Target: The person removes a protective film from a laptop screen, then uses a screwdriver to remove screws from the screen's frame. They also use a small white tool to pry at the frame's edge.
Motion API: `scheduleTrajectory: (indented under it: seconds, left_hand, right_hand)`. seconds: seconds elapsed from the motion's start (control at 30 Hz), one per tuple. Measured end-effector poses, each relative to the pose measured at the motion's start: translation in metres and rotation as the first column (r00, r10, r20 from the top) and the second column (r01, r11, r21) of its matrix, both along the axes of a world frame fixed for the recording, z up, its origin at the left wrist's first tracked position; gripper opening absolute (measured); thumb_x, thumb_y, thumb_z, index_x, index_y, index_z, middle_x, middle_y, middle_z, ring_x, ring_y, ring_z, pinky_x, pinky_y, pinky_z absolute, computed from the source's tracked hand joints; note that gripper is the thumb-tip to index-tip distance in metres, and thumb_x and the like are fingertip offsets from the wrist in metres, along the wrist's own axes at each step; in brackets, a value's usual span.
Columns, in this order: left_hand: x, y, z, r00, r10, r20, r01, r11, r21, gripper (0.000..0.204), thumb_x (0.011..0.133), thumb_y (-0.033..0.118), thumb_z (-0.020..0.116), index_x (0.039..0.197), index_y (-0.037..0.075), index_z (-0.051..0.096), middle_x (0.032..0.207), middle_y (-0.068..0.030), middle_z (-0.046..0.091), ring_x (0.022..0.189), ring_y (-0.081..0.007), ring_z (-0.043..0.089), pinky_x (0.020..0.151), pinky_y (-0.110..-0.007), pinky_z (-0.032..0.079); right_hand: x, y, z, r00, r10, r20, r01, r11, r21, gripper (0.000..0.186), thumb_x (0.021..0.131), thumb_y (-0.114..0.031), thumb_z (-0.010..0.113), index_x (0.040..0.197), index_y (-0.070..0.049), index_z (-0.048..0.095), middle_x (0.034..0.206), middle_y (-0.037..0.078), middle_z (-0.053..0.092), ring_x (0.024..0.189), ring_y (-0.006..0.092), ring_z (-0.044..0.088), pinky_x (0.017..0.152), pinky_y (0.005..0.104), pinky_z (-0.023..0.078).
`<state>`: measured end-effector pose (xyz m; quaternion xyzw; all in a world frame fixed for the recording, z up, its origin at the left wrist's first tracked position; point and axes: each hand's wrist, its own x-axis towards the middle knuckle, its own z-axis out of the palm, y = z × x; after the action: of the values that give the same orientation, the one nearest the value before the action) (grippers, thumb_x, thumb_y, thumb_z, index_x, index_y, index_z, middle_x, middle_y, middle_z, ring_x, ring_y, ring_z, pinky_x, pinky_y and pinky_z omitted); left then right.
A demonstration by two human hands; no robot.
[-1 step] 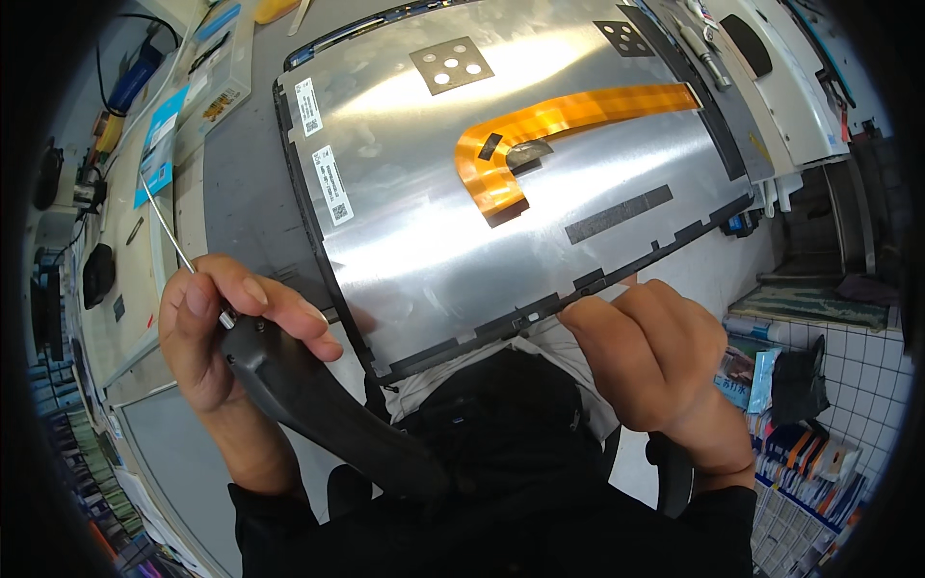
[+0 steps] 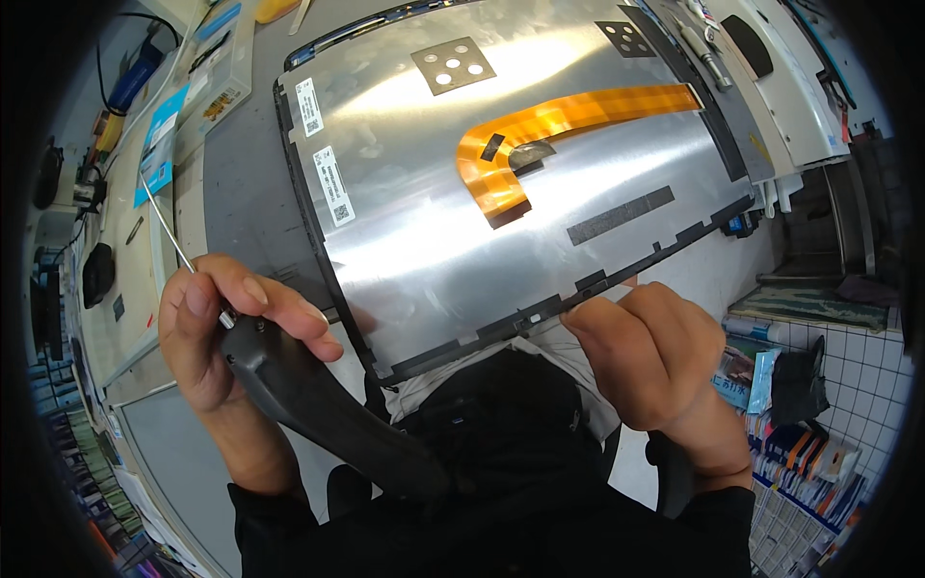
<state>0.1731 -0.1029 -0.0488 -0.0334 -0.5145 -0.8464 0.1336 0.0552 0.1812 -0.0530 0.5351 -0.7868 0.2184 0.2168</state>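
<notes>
A large silver display panel (image 2: 414, 173) lies back side up in front of me, its dark-framed near edge reaching over my lap. A wide orange ribbon cable (image 2: 491, 178) curves across its back. My left hand (image 2: 226, 323), fingers bent, holds a tool with a thin metal shaft (image 2: 169, 226), a silver collar and a long curved black body (image 2: 318, 405). The shaft points up and left, away from the panel; I cannot tell the tool's exact kind. My right hand (image 2: 646, 352) is closed at the panel's near right edge, pinching it between fingertips that are partly hidden.
Under the panel is a grey mat (image 2: 251, 193). To the left a pale bench holds a blue card (image 2: 162, 144) and a clear box (image 2: 212, 91). A metal-tipped tool (image 2: 708, 63) lies beyond the panel's far right corner. At right stands a rack of packets (image 2: 809, 462).
The panel has shifted very slightly to the right, the right hand staying at its edge. The left hand and its tool look unmoved.
</notes>
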Motion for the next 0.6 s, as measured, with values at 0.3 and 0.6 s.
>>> scheduleTrajectory:
  seconds: [0.3, 0.6]
  left_hand:
    - [-0.0003, 0.0047, 0.0003, 1.000, 0.016, 0.013, -0.016, 1.000, 0.006, 0.043, 0.105, 0.034, 0.032, 0.098, 0.003, 0.059, 0.084, -0.0279, 0.069, 0.069, -0.0359, 0.072, 0.075, -0.065, 0.054]
    - [0.0004, 0.0026, -0.0005, 1.000, 0.013, 0.004, -0.013, 1.000, 0.007, 0.043, 0.105, 0.034, 0.032, 0.098, 0.001, 0.059, 0.084, -0.0298, 0.068, 0.070, -0.0372, 0.072, 0.075, -0.065, 0.054]
  right_hand:
    - [0.0067, 0.0110, 0.0021, 0.994, 0.036, 0.106, -0.037, 0.999, 0.012, 0.022, 0.077, -0.008, 0.077, 0.096, -0.007, 0.068, 0.064, 0.001, 0.053, 0.052, 0.0141, 0.051, 0.043, 0.0267, 0.039]
    - [0.0055, 0.0080, 0.0044, 0.998, -0.006, 0.055, 0.004, 0.999, 0.040, 0.026, 0.075, -0.011, 0.079, 0.099, -0.007, 0.070, 0.065, 0.001, 0.054, 0.053, 0.0131, 0.051, 0.043, 0.0250, 0.038]
